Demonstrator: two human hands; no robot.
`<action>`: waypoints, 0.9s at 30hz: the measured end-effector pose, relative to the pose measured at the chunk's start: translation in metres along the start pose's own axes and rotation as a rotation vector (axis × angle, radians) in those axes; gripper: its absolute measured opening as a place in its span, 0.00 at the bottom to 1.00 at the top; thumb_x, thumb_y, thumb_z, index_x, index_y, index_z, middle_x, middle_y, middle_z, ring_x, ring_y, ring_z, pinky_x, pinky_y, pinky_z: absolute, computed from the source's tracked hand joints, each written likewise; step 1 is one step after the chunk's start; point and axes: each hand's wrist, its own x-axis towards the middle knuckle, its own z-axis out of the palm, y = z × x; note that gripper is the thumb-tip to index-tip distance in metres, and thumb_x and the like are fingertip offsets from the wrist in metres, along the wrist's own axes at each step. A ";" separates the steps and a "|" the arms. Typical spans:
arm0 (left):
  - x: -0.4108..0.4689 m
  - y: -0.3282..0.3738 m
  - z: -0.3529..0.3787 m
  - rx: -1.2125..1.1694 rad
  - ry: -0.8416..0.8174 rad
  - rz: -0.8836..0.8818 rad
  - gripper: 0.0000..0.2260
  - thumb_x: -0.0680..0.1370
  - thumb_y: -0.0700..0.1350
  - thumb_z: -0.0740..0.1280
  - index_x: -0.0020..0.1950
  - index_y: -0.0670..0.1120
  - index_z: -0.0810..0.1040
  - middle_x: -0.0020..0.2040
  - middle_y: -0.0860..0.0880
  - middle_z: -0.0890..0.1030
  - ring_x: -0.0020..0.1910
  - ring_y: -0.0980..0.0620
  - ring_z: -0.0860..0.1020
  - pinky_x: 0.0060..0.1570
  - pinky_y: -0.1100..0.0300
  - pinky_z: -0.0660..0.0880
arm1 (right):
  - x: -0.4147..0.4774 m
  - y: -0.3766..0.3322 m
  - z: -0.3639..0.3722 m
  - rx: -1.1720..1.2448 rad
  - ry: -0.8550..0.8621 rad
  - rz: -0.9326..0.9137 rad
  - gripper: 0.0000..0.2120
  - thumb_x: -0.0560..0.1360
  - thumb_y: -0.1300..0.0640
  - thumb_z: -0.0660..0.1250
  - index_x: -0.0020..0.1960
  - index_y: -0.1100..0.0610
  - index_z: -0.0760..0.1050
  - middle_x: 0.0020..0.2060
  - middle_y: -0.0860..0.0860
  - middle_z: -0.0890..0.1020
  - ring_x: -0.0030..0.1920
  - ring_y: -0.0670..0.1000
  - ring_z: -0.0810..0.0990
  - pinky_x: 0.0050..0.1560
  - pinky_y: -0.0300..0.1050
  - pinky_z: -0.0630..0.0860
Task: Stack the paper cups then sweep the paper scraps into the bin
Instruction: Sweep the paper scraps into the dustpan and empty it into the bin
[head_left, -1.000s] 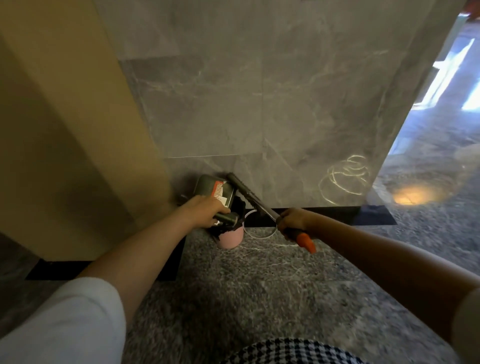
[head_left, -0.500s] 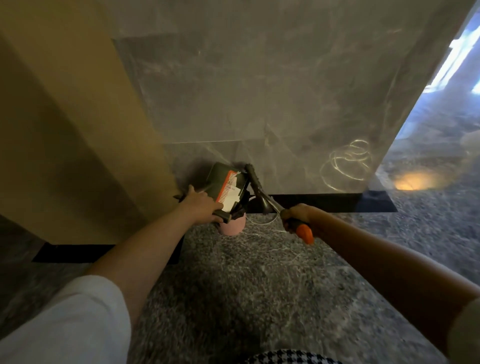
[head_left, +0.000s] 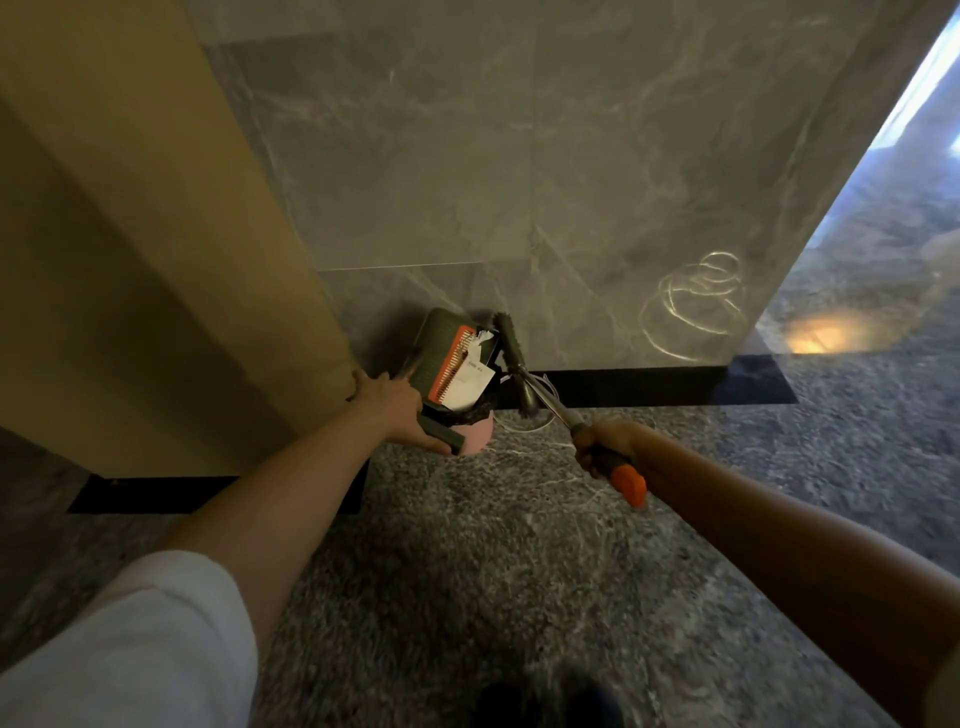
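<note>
Paper scraps (head_left: 469, 383) now show on dustpan (head_left: 435, 340), tipped steeper over bin (head_left: 478, 441).

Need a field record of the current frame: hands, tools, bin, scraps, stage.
left hand: grips the dustpan's handle
right hand: grips the brush's handle near its orange end
dustpan: dark with an orange comb, tipped steeply over the bin
brush: head raised beside the dustpan, close to the wall
paper scraps: white, at the dustpan's lower edge, above the bin
bin: pink with a dark liner, on the floor at the wall's foot
stage: scraps probably being tipped in; some not yet in the bin
</note>
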 end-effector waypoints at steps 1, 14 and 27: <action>0.001 0.000 0.001 0.009 0.006 -0.009 0.34 0.59 0.80 0.59 0.45 0.53 0.74 0.57 0.46 0.77 0.57 0.44 0.75 0.59 0.44 0.69 | 0.000 -0.001 -0.001 0.004 -0.006 0.001 0.21 0.77 0.67 0.56 0.69 0.66 0.59 0.34 0.55 0.71 0.31 0.47 0.68 0.29 0.38 0.70; 0.005 0.002 0.020 -0.334 0.105 -0.015 0.38 0.40 0.86 0.47 0.30 0.57 0.66 0.33 0.53 0.71 0.41 0.49 0.76 0.46 0.53 0.70 | -0.004 -0.009 0.004 0.288 -0.074 0.051 0.15 0.78 0.69 0.53 0.64 0.64 0.60 0.34 0.55 0.70 0.17 0.44 0.71 0.18 0.32 0.70; -0.004 -0.028 0.006 -0.373 0.424 0.128 0.20 0.73 0.65 0.65 0.58 0.55 0.79 0.47 0.49 0.82 0.47 0.47 0.80 0.41 0.60 0.68 | -0.006 -0.037 0.015 0.270 -0.096 -0.014 0.25 0.77 0.69 0.54 0.73 0.65 0.54 0.34 0.55 0.70 0.17 0.44 0.71 0.18 0.33 0.70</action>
